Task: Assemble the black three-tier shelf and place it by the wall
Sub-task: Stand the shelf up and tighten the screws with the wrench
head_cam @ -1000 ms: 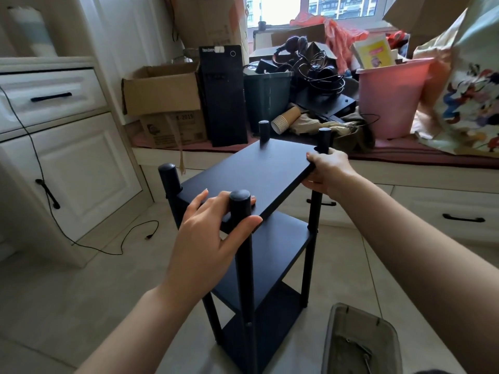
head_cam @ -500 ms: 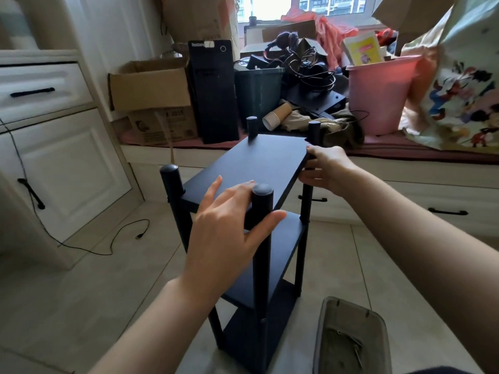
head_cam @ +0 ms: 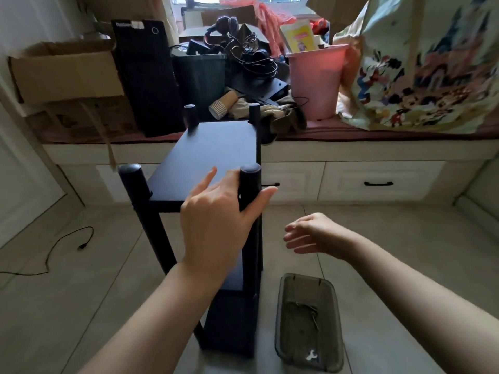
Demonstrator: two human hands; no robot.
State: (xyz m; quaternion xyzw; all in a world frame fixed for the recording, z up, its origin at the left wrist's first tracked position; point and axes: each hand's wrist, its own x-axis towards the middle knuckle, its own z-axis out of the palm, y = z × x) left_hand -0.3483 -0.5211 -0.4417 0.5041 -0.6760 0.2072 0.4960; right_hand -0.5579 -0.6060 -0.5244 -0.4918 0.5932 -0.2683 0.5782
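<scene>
The black three-tier shelf (head_cam: 213,155) stands upright on the tiled floor, its four round posts sticking up above the top board. My left hand (head_cam: 216,220) is at the near right post (head_cam: 249,184), thumb on one side and fingers on the other, resting against the top board's near edge. My right hand (head_cam: 313,234) hovers in the air to the right of the shelf, fingers relaxed and holding nothing. The lower tiers are partly hidden behind my left arm.
A dark plastic tray (head_cam: 307,319) with small hardware lies on the floor right of the shelf. Beyond is a window bench (head_cam: 378,152) with drawers, piled with cardboard boxes (head_cam: 64,74), a black tower (head_cam: 147,76), a pink bin (head_cam: 316,79) and a printed bag (head_cam: 426,66). A cable (head_cam: 62,247) trails at left.
My right hand has let go of the shelf's far right corner and pulled back toward me. The shelf has turned so its long side points away; my left hand stays at the near post.
</scene>
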